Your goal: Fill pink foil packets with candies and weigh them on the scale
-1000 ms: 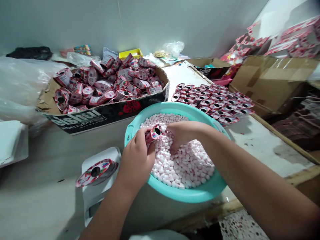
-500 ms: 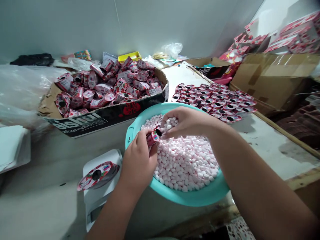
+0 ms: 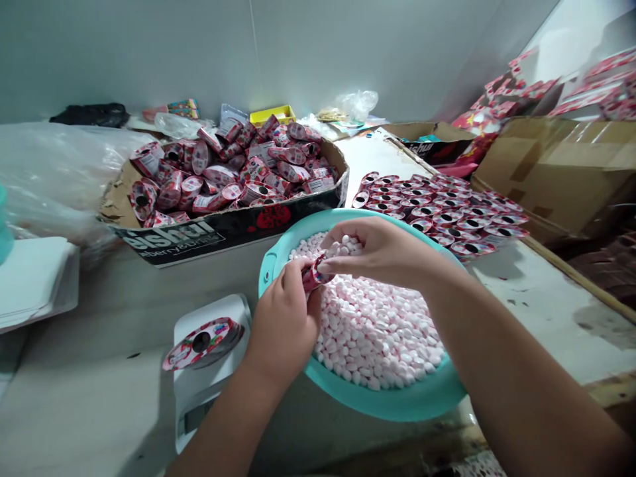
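Note:
My left hand (image 3: 285, 318) is closed round a small red printed candy box (image 3: 313, 277), held above the near-left part of a turquoise basin (image 3: 365, 403). White and pale pink candies (image 3: 380, 331) fill the basin. My right hand (image 3: 370, 248) is curled round a handful of the same candies, with its thumb and fingertips at the box's opening, which they largely cover. Left of the basin, another red box (image 3: 211, 339) with a dark round hole lies on a white scale (image 3: 186, 384), whose display is partly behind my left forearm.
A torn carton (image 3: 199, 242) heaped with red boxes stands behind the basin to the left. Rows of upright red boxes (image 3: 442, 212) occupy the table at right. White sheets (image 3: 34, 278) lie at far left, and a brown carton (image 3: 561, 165) stands far right.
My right hand has closed in on the box, and its thumb now covers the opening that showed before. The whole view has shifted slightly, so things appear further right.

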A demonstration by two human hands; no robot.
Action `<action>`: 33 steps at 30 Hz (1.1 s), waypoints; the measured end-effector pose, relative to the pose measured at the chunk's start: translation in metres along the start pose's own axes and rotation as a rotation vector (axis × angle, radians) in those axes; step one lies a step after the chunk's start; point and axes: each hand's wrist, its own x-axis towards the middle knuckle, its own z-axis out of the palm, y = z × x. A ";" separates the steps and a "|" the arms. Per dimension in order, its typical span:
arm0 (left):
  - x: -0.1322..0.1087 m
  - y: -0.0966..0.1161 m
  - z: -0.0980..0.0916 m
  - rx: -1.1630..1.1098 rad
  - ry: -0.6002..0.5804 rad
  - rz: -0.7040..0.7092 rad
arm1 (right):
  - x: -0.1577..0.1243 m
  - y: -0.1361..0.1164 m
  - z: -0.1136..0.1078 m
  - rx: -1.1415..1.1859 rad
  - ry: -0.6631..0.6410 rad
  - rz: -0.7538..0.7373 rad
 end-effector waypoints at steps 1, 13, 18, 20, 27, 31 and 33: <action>0.000 0.000 0.000 0.000 -0.004 0.003 | -0.001 0.000 -0.001 0.012 0.008 -0.014; -0.001 0.001 0.002 0.059 0.035 -0.027 | -0.001 0.031 -0.012 -0.424 -0.273 0.199; -0.003 -0.001 0.003 0.055 0.045 -0.037 | -0.003 0.015 0.010 -0.319 -0.143 0.050; -0.003 0.000 0.003 0.057 0.044 -0.039 | -0.007 0.010 0.019 -0.382 -0.073 0.038; -0.001 0.002 0.004 0.052 0.114 -0.092 | -0.021 -0.001 0.035 -0.586 0.151 -0.090; -0.001 0.003 0.003 0.048 0.104 -0.078 | -0.022 -0.002 0.036 -0.588 0.205 -0.251; -0.002 0.002 0.003 0.062 0.093 -0.060 | -0.023 -0.003 0.039 -0.580 0.222 -0.281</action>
